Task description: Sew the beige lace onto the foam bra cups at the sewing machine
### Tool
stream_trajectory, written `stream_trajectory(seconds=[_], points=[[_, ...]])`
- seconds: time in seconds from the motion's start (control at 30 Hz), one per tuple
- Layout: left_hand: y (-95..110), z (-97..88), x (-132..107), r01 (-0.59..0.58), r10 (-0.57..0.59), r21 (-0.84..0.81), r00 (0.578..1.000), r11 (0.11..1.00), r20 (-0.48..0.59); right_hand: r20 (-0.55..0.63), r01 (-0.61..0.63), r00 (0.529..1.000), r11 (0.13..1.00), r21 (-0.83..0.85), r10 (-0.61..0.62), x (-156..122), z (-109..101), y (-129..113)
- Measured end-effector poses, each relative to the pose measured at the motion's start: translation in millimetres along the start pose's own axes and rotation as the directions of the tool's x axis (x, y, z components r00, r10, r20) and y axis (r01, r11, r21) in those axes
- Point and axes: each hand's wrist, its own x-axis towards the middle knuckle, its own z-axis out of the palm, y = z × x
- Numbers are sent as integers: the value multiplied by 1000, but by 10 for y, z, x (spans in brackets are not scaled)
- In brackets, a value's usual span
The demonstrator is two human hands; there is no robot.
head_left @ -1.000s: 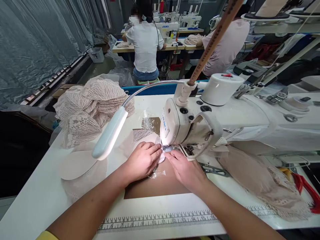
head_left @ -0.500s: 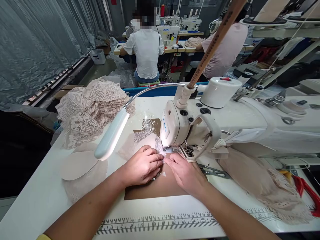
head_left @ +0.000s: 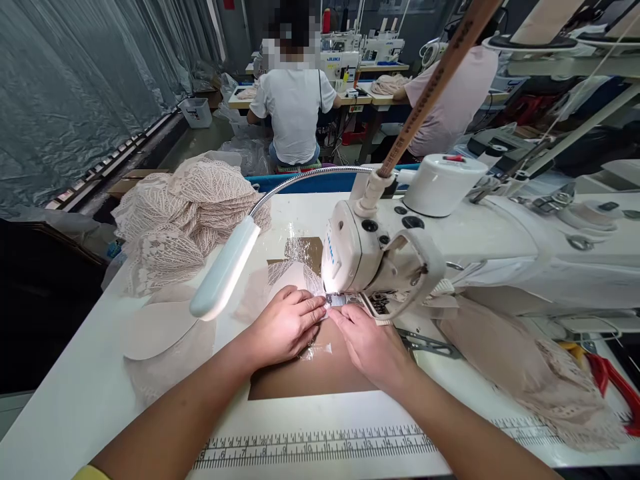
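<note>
A sheer lace fabric piece with a smooth pale panel lies at the needle area of the white sewing machine. My left hand presses its near edge, fingers together, just left of the presser foot. The fingertips of my right hand are closed on the same edge, close to the left fingertips. Both hands rest over a brown sheet taped to the table. My fingers hide the exact grip and the seam. A lamp on a bent neck lights the spot.
Stacked lace pieces lie at the back left, with a pale cut piece nearer. More fabric and red-handled scissors lie right. A printed ruler runs along the front. Two people sit at machines ahead.
My left hand has shifted slightly up and left, its fingers flatter on the fabric. The lace has bunched down a little beside the machine head. My right hand has barely moved.
</note>
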Motion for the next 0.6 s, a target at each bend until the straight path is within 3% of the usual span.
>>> stream_trajectory(seconds=[0.37,0.6], points=[[-127,22,10,144,-142,61,989,988,-43,42,-71,997,994,83,68,-79,81,51],[-218,31,8,249,-236,93,963,964,-129,22,-49,999,990,129,47,-41,1,36]])
